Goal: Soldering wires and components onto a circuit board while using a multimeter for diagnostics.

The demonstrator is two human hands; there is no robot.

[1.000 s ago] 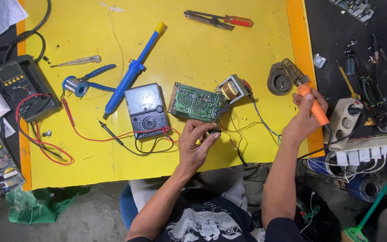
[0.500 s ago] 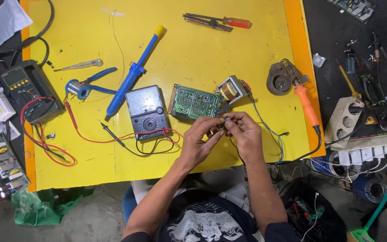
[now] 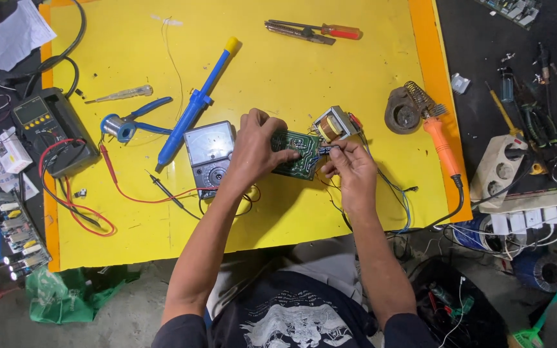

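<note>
**Both hands on the circuit board at mid-frame**

Nearest us, at the bottom of the frame, our 2 forearms rise from a dark printed shirt toward the yellow tabletop (image 3: 330, 212). Our left hand (image 3: 256, 151) lies over the left end of the small green rectangular circuit board (image 3: 299, 154), thumb and fingers closed on its edge. Our right hand (image 3: 351, 166) meets it at the board's right edge, fingertips pinched together on something small and dark; we cannot tell what it is. The board sits at the centre of the frame, touching the grey analogue meter with a dial (image 3: 209, 153) on its left, with the small copper-wound transformer (image 3: 331, 124) just beside its upper right corner, joined by thin wires.

As we judge it, the work on the board is mid-way: it is wired but loose on the table, and the orange-handled soldering iron (image 3: 438, 138) rests unused near its coiled stand at right.

Further up lie the blue desoldering pump (image 3: 196, 103) and the red-handled tool (image 3: 314, 29).

1 second ago our right hand held the soldering iron at the right; it has since set it down and come over to the board, and the left has moved up onto the board.
</note>
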